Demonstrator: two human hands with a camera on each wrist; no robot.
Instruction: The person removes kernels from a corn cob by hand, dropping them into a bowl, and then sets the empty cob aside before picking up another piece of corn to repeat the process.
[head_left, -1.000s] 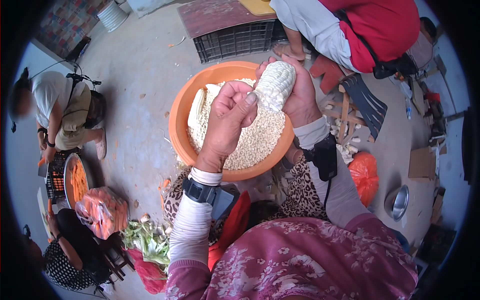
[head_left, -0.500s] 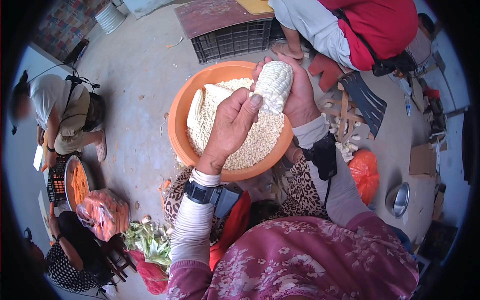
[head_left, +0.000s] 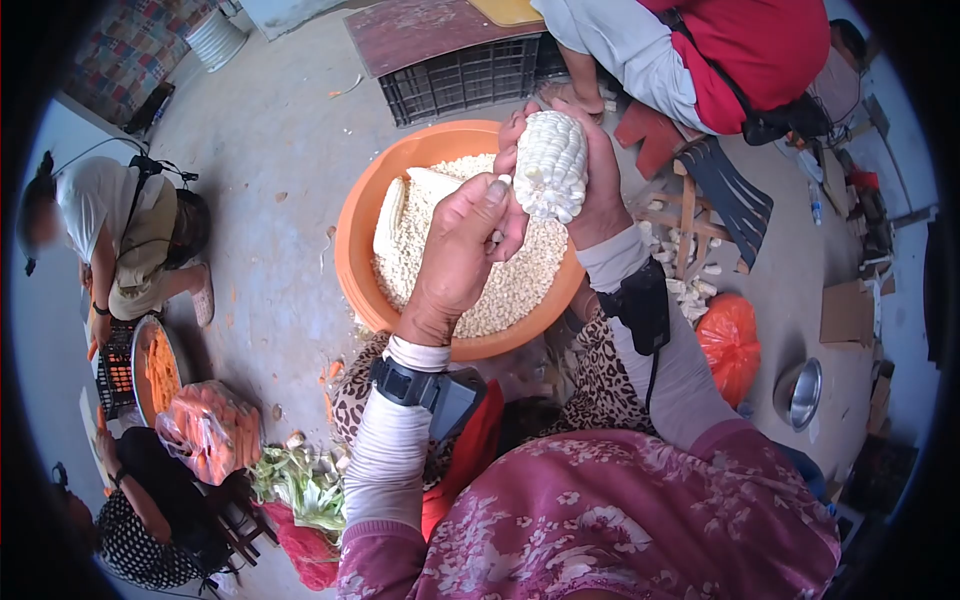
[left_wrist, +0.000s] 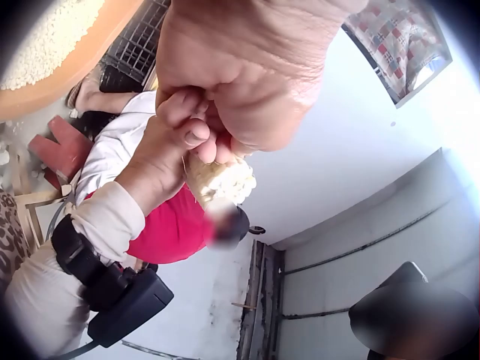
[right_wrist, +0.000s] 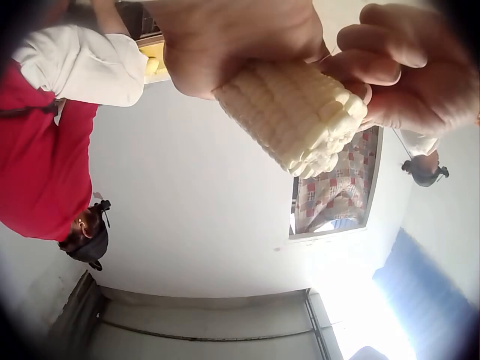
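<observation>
My right hand (head_left: 603, 192) grips a thick white corn cob (head_left: 552, 165) over the orange basin (head_left: 362, 290). Rows of kernels cover the cob's side, and its near end looks ragged in the right wrist view. Just left of that end is my left hand (head_left: 462, 245), fingers curled and thumb bent over them. A pale kernel (head_left: 497, 237) shows among those fingers. Loose kernels (head_left: 510, 285) fill the basin below, with two whole white cobs, one of them (head_left: 392, 215) leaning along its left side.
Beyond the basin stands a black crate (head_left: 460, 80) under a board. A person in red (head_left: 750, 60) sits at the far right, near a wooden stool frame (head_left: 692, 235). An orange bag (head_left: 727, 338) and metal bowl (head_left: 800, 393) lie right; bagged carrots (head_left: 212, 428) and husks (head_left: 300, 485) left.
My left thumb has come off the cob's edge and that hand has drawn slightly down and away. The cob has tipped so its ragged end faces nearer to me.
</observation>
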